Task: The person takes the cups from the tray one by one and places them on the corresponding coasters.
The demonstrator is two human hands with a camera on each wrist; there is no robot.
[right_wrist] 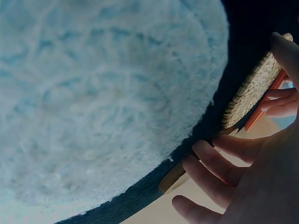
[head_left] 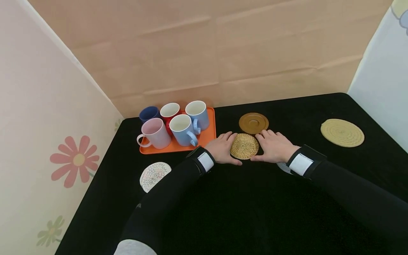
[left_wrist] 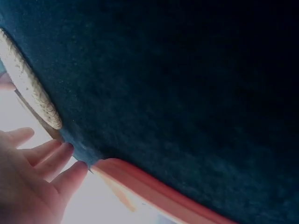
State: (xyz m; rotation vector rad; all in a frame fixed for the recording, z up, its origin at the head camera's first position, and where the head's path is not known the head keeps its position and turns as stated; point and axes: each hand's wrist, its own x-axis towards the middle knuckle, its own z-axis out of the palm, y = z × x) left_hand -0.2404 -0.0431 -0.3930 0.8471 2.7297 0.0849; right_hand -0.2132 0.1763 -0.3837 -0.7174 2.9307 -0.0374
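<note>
A round woven straw coaster [head_left: 244,146] lies flat on the black table between the two hands. At its left edge is the left hand [head_left: 223,148], fingers spread and thumb stretched toward the near side. The right hand [head_left: 273,147] lies at its right edge, thumb and fingers apart in the same manner. Whether either hand touches the rim I cannot tell. Just behind the coaster lies a round brown disc [head_left: 253,123] with a raised centre. Partly hidden under the right wrist is a pale round mat [right_wrist: 103,107], which fills much of the right wrist view.
An orange tray [head_left: 208,132] at the back left bears several mugs, among them a pink mug [head_left: 156,134] and a light blue mug [head_left: 181,130]. A white patterned mat [head_left: 154,176] lies partly behind the left sleeve. Far right is a straw mat [head_left: 342,132]. Walls border the table.
</note>
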